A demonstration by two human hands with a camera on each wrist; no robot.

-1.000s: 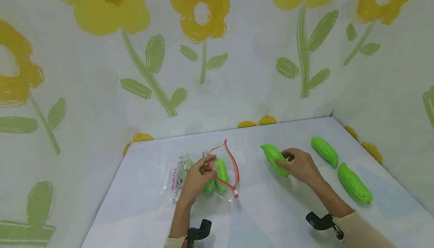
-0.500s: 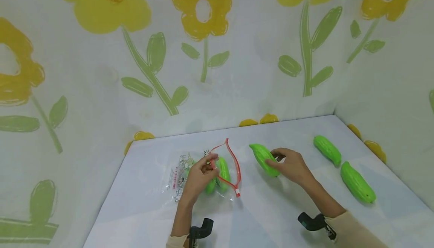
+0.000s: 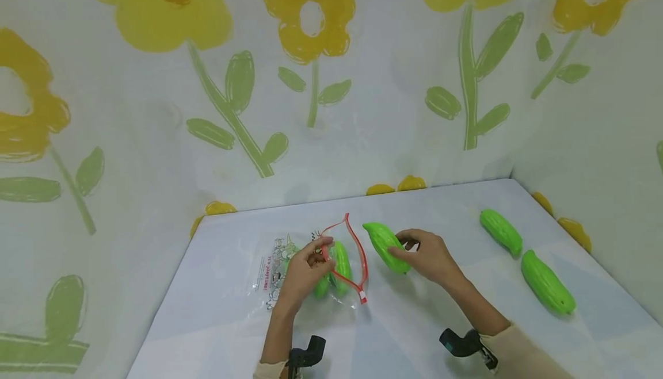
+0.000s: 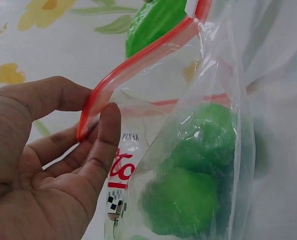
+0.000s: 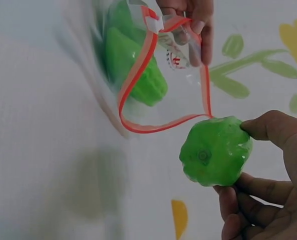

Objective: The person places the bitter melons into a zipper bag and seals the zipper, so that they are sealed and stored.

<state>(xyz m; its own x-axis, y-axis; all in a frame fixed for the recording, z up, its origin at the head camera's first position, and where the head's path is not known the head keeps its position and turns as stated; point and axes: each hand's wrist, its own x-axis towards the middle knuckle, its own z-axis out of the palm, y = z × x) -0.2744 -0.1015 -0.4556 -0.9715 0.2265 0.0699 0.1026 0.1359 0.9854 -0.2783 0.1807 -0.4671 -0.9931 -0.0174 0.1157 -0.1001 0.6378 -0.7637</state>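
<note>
My left hand pinches the red rim of a clear zip bag at its mouth, which gapes toward the right. Inside the bag lie green toy bitter melons, partly veiled by the printed plastic. Between thumb and fingers, my right hand holds another ridged toy bitter melon, its pointed tip toward the upper left. This one is just right of the bag's mouth and outside it. The right wrist view shows its blunt end by the red zip edge.
Two more bitter melons, a farther one and a nearer one, lie on the right of the white table. A flower-printed cloth wall rises behind the table and at its sides.
My right hand has carried its bitter melon leftward, closer to the bag's mouth. The left hand stays at the rim, and the bag holds its shape.
</note>
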